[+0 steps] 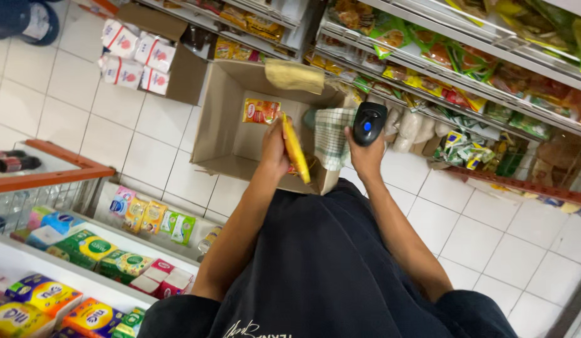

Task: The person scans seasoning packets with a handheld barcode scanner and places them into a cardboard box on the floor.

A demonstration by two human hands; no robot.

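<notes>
Gripping a yellow packet (295, 149) edge-on, the left hand (275, 150) has its fingers clamped around the packet's lower half, holding it above the near rim of an open cardboard box (225, 134) on the white tiled floor (71, 94). Just beside the packet, on its far side from the left hand, the right hand (364, 156) is wrapped tight around the handle of a black barcode scanner (369, 122) with a blue button, its head raised above the box's corner. Inside the box lies 1 orange-and-yellow packet (260, 111) flat on the bottom, and a green checked cloth (333, 136) hangs over the box wall between the 2 hands. Beyond the box stands a second carton (184, 69) with white-and-red packs (135, 59) stacked at its mouth. To the scanner side of the box run wire shelves (441, 69) full of bright snack bags. On the opposite side, nearer the person, low shelves (84, 250) hold small green, yellow and pink boxes.
</notes>
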